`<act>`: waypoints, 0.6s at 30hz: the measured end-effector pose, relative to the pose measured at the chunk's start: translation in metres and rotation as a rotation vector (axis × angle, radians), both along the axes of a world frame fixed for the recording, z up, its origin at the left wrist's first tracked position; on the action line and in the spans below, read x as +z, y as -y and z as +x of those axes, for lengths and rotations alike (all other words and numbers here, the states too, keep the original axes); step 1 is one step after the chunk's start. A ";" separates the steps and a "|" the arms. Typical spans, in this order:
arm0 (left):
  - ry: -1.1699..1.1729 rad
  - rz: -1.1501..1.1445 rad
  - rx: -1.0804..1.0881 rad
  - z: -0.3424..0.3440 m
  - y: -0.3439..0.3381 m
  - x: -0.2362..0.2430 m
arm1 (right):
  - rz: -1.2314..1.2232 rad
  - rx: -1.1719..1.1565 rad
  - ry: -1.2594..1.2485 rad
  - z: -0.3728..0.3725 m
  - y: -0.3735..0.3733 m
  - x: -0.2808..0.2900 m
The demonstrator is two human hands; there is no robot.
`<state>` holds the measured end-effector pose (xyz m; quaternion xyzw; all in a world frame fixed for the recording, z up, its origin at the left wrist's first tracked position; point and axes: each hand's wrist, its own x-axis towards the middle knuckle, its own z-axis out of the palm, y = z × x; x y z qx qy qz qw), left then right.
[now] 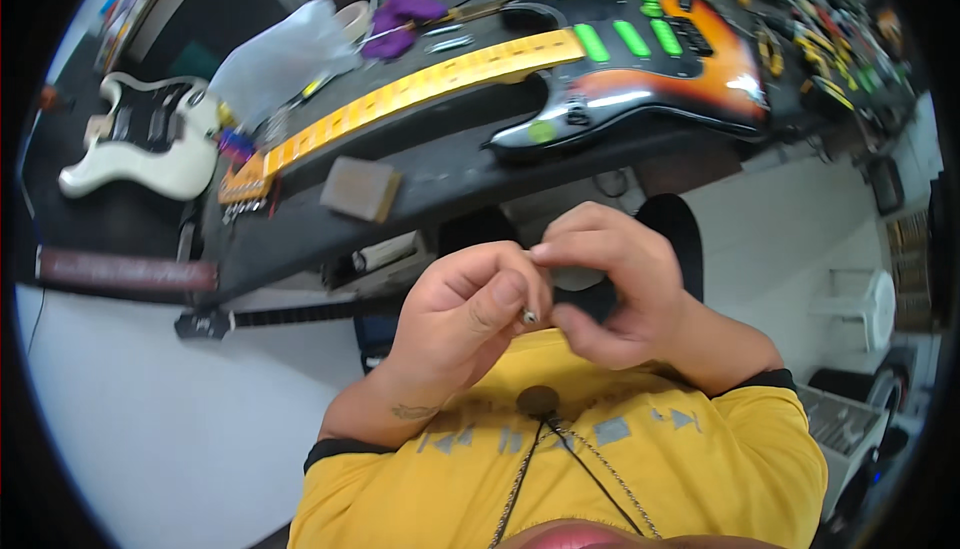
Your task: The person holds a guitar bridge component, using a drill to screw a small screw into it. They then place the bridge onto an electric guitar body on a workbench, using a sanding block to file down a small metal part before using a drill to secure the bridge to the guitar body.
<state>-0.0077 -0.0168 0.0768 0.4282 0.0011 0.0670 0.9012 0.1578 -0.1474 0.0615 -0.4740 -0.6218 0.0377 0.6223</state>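
Observation:
My left hand (468, 304) is closed in front of my chest. Between its thumb and curled index finger sticks out the tip of a small metal part (530, 317); the rest is hidden, so its kind is unclear. My right hand (625, 279) is beside it with fingers bent and the thumb well apart from the index finger. That index fingertip meets the left hand's knuckles. Beyond both hands, a sunburst electric guitar (640, 99) lies on the dark bench, its maple neck (420, 84) pointing left.
On the dark workbench (450, 184) sit a grey-brown block (361, 188), a white guitar body (150, 164), a plastic bag (285, 64) and purple cloth (400, 24). Tools (830, 49) crowd the far right. Below the bench edge runs another guitar neck (310, 313). A white stool (865, 309) stands right.

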 end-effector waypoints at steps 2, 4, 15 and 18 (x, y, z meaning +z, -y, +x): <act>-0.080 0.066 0.168 0.013 0.006 -0.010 | -0.027 -0.095 0.032 0.004 0.012 -0.010; -0.079 0.013 0.158 0.025 0.010 -0.024 | -0.022 -0.191 0.098 0.004 0.024 -0.017; -0.187 0.392 0.129 0.061 0.015 -0.039 | -0.143 -0.498 0.341 0.090 0.048 0.007; -0.087 0.915 0.214 0.072 -0.018 -0.044 | -0.224 -0.841 0.352 0.184 0.040 0.015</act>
